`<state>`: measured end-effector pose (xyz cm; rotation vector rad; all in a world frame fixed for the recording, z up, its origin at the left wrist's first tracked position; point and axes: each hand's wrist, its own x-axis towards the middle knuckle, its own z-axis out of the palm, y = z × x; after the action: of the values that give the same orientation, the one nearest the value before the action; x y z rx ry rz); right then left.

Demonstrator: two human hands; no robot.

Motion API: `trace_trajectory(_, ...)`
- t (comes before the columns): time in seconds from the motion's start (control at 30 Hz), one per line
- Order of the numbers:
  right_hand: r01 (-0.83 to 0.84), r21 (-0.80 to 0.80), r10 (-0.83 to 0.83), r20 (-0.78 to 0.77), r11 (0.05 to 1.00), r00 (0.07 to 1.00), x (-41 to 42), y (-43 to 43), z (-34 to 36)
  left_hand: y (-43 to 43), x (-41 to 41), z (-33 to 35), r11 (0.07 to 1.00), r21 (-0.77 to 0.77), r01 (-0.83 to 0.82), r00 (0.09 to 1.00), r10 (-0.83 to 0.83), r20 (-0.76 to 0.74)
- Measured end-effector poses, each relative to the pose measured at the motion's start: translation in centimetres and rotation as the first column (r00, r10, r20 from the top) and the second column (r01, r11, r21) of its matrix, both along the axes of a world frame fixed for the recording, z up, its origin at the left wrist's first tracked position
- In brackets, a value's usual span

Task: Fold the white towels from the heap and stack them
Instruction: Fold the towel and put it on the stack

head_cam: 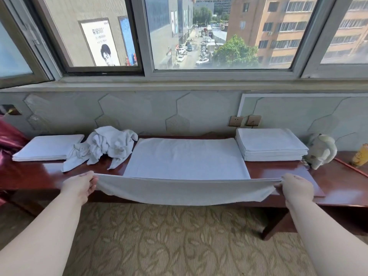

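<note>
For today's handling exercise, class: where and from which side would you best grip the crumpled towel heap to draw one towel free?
Probably pinch the loose corner trailing from the crumpled towel heap onto the bench, coming from the near front-left. It lies flat, clear of the tangle; the middle is bunched folds.

The room looks like a hotel guest room several floors up in a city. A patterned beige carpet (179, 236) covers the floor. A long polished dark-wood surface (328, 182) runs along a wall (199, 108) papered in pale hexagons, with two wall sockets (236, 121) above it. Neat stacks of folded white towels (270, 145) sit on the surface beside an unfolded heap (107, 145). The wide window (146, 36) overlooks a street (191, 54) with parked cars (202, 61), tall buildings (278, 26) and a billboard (100, 44).
</note>
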<state>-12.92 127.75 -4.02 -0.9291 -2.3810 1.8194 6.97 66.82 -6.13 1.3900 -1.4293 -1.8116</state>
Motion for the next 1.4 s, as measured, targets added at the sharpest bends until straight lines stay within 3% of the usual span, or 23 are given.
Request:
trace_trajectory(0.17,-0.036,-0.124,0.021,-0.124,0.992,0.992,-3.0,-1.5,0.1,0.7,-2.7,0.6,1.0,-0.012,0.016,0.996,-0.017,-0.083)
trace_trajectory(0.33,-0.15,0.044,0.154,-0.108,0.988,0.982,-7.8,-3.3,-1.2,-1.6,-7.9,0.0,0.996,0.01,0.092,0.994,-0.092,-0.067)
trace_trajectory(0.57,-0.156,0.281,0.178,-0.055,0.947,0.982,-18.2,-8.7,-1.5,-6.4,-19.0,-1.6,0.993,0.027,0.114,0.987,-0.11,-0.12)
trace_trajectory(0.73,-0.165,0.47,0.192,-0.008,0.867,0.981,-23.9,-13.1,-1.9,-10.6,-26.1,-4.1,0.991,0.043,0.128,0.992,-0.128,-0.005)
trace_trajectory(0.9,-0.141,0.551,0.136,0.051,0.823,0.989,-27.9,-14.7,-4.5,-14.2,-31.2,-6.3,0.979,0.055,0.198,0.973,-0.203,0.11)
trace_trajectory(1.1,-0.048,0.553,0.065,-0.011,0.832,0.998,-32.4,-16.6,-4.6,-15.5,-36.6,-6.4,0.976,0.079,0.201,0.969,-0.21,0.13)
trace_trajectory(1.27,-0.191,0.508,0.128,0.158,0.84,0.979,-37.1,-17.5,-7.8,-15.7,-40.6,-9.2,0.973,0.136,0.185,0.964,-0.206,0.17)
trace_trajectory(1.4,-0.226,0.492,0.146,0.196,0.84,0.97,-39.1,-18.1,-10.2,-15.3,-43.0,-10.8,0.985,0.14,0.098,0.97,-0.126,0.208)
